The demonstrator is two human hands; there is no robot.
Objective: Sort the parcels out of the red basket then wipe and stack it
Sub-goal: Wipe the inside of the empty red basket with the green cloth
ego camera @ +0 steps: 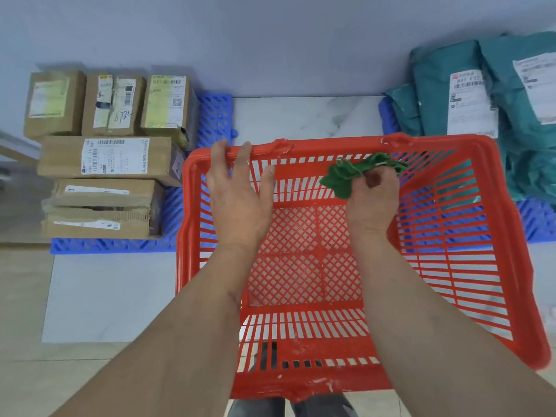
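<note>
Red basket (469,236) far rim is being gripped by left hand (237,188); green cloth (355,173) is being pinched in right hand (373,197).

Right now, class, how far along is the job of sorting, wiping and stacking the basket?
Sorting looks done: the red basket holds no parcels, with boxes on its left and teal bags on its right. Wiping is in hand: the left hand grips the rim while the right hand holds a green cloth inside. Stacking remains.
</note>
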